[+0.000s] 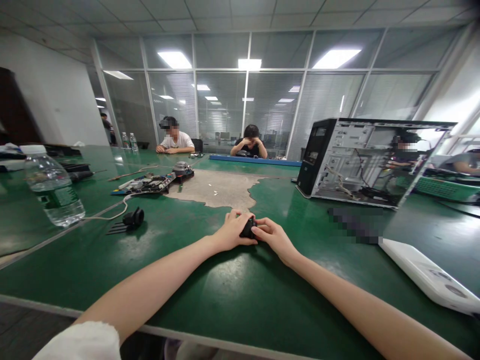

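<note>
A small black object sits between my two hands, low over the green table; its kind is hard to make out. My left hand wraps round it from the left, covering much of it. From the right, the fingertips of my right hand pinch its near side. To the left lies a black part with several thin prongs, touched by neither hand.
An open computer case stands at right, near a white phone-like device. At left are a water bottle, a circuit board and a cable. Two people sit across the table beyond a blue strip.
</note>
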A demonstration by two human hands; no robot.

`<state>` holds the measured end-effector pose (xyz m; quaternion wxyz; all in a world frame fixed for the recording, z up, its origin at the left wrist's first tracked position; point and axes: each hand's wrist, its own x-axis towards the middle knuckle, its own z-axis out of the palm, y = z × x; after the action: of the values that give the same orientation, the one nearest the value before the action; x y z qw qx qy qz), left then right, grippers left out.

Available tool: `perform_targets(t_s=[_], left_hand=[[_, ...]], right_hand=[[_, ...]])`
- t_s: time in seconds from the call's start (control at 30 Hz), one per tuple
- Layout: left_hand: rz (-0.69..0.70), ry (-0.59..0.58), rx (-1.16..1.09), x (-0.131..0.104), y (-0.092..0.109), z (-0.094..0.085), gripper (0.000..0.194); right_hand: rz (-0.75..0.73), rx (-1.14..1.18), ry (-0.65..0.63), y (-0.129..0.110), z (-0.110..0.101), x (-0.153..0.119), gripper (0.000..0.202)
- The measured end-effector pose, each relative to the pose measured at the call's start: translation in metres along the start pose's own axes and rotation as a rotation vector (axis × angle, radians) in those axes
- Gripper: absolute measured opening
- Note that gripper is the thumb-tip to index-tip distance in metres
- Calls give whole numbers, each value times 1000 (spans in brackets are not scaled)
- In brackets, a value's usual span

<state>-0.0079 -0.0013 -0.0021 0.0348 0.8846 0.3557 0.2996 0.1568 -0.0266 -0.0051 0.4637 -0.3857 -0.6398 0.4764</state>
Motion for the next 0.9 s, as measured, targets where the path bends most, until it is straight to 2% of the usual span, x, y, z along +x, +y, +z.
perform_targets(t_s=[0.23, 0.43, 0.7, 0.9], left_hand=[[35, -34, -86, 1, -3, 7, 64], [41, -50, -67, 0, -1, 4, 63], [43, -48, -81, 0, -1, 5, 61], [40, -45, -60, 1, -1, 6, 62]], right_hand=[[-21, -25, 58, 1, -1, 2, 29], [-1, -49, 28, 3, -5, 5, 32], [-146, -106, -39, 1, -8, -1, 26], [-70, -67, -1, -1, -5, 3, 23]])
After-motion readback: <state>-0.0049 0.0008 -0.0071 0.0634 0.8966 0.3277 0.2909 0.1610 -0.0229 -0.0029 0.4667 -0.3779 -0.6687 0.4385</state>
